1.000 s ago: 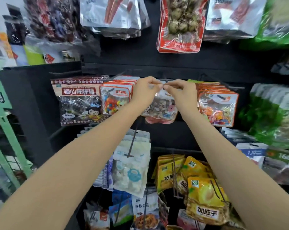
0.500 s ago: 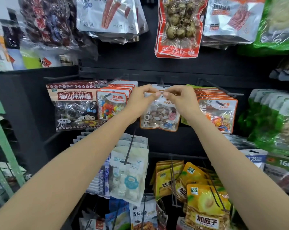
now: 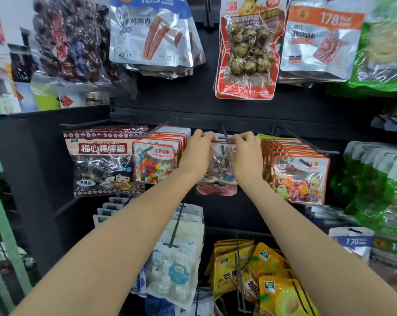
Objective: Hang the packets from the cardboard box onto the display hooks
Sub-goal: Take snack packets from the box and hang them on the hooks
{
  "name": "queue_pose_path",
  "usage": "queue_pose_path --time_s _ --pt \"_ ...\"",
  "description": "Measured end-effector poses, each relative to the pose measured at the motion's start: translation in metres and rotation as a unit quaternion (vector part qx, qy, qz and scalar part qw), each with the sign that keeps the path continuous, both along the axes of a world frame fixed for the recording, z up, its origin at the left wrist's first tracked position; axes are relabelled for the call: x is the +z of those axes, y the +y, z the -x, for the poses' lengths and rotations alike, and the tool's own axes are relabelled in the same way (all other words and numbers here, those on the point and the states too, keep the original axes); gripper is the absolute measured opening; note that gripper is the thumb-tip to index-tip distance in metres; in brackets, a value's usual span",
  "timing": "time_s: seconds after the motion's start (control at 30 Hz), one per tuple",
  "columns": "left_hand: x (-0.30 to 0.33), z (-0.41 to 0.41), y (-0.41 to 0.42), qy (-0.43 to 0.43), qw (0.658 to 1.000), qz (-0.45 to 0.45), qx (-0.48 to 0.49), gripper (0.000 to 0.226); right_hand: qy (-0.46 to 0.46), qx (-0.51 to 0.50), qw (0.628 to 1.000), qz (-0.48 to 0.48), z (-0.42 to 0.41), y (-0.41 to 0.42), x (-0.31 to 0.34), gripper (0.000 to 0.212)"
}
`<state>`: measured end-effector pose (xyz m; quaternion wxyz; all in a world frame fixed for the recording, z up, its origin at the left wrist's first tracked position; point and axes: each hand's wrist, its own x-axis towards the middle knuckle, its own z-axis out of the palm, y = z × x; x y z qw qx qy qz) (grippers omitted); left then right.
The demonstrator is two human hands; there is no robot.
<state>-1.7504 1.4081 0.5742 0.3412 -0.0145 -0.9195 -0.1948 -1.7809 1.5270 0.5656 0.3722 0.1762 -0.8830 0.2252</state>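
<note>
A clear packet of brown stone-shaped candy (image 3: 220,165) hangs in the middle row of a black display wall, its top edge on the black hook (image 3: 223,133). My left hand (image 3: 196,153) pinches the packet's top left corner. My right hand (image 3: 247,153) pinches the top right corner. Both arms reach up from the bottom of the view. A second packet (image 3: 215,189) shows just below and behind the first. The cardboard box is out of view.
Colour-bean candy packets (image 3: 155,163) hang to the left, orange-rimmed packets (image 3: 300,179) to the right. Lollipop bags (image 3: 101,163) hang further left. Quail-egg packs (image 3: 247,51) and silver pouches (image 3: 154,33) hang above; white (image 3: 174,265) and yellow packets (image 3: 272,281) hang on hooks below.
The packet has slid back along the hook toward the wall, and both hands followed it inward. The camera has moved closer and tilted slightly upward.
</note>
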Motion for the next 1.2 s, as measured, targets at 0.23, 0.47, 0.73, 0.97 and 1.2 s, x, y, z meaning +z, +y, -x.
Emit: queue_pose_path --time_s 0.23,0.47,0.73,0.97,1.2 --pt "0.001 -0.003 -0.003 -0.019 0.994 0.099 0.038 0.066 0.012 0.006 1.0 -0.027 -0.005 -0.009 -0.005 0.046" --pt "-0.023 -0.034 -0.007 0.078 0.988 0.128 0.037 0.056 -0.042 0.057 0.997 0.042 -0.034 -0.015 -0.035 0.032" --pt "-0.052 -0.097 -0.059 0.042 0.987 0.156 -0.027 0.027 -0.159 0.202 0.966 -0.019 -0.077 -0.059 -0.054 0.024" --pt "-0.125 -0.207 -0.161 -0.128 0.98 0.021 0.152 0.024 -0.287 0.321 0.896 -0.113 -0.155 -0.163 -0.096 0.023" --pt "-0.214 -0.348 -0.268 -0.265 0.903 -0.119 0.316 0.009 -0.378 0.483 0.765 -0.199 -0.265 -0.287 -0.164 0.023"
